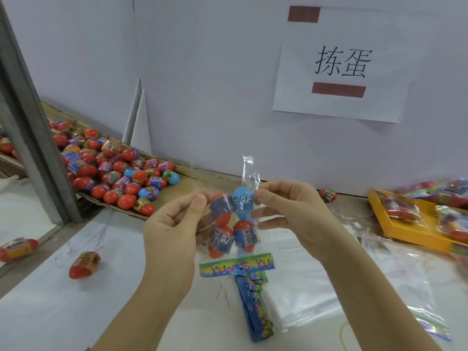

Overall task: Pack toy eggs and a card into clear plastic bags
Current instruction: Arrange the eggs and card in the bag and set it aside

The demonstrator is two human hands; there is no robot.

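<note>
Hands raised | left hand, right hand pinch bag sides

A clear plastic bag hangs above the white surface between the left grip and the right grip, each pinching one side. Four orange and blue plastic toy eggs sit inside it, two over two. Below it lies a stack of long printed paper cards, with a single card crosswise on its far end. To the right of the stack lie flat clear bags. Beyond them is a yellow plastic tray holding filled bags. Far left, a brown cardboard tray carries a heap of eggs, partly behind a grey metal post. A white paper sign hangs on the wall behind.
</note>
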